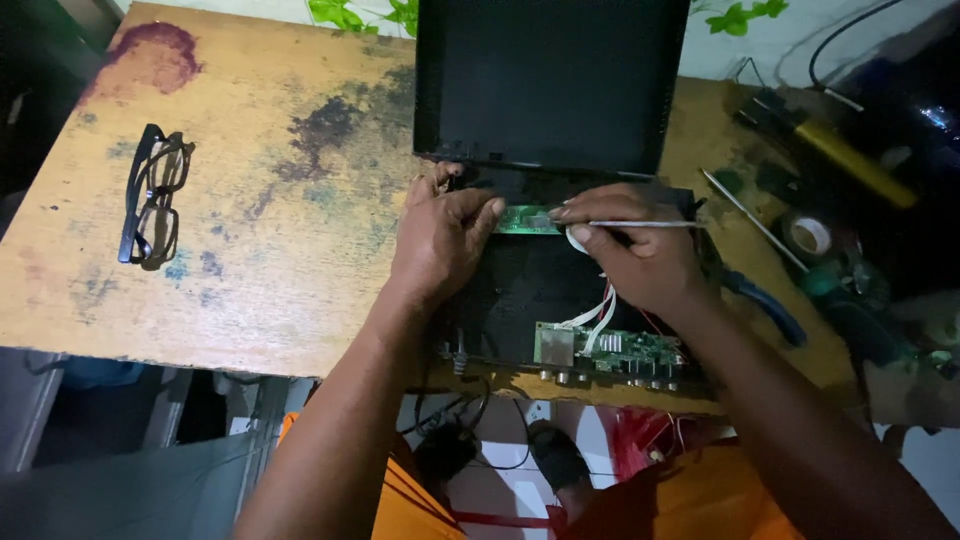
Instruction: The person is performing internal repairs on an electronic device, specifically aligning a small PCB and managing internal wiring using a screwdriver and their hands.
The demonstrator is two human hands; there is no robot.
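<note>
Head view, looking down over a stained wooden table [250, 280]. Nearest edge: a green main board [610, 352] with a row of sockets sits in the open black case [510, 290], white and red wires [600, 312] running up from it. Cover already off; the boards are exposed and not lifted out. Mid-table: left hand [440, 240] rests with fingers curled together, pressing the end of a small green strip board [527, 220] at the case's far wall. Right hand [640, 255] is closed on a thin metal probe [650, 224], its tip on that strip board; what kind of tool it is, I cannot tell. Right side: blue-handled pliers [765, 305], tape roll [810, 236], yellow-handled tool [855, 162]. Left: black spectacles [155, 195], folded. Far: a black lid [550, 80] just beyond the case.
</note>
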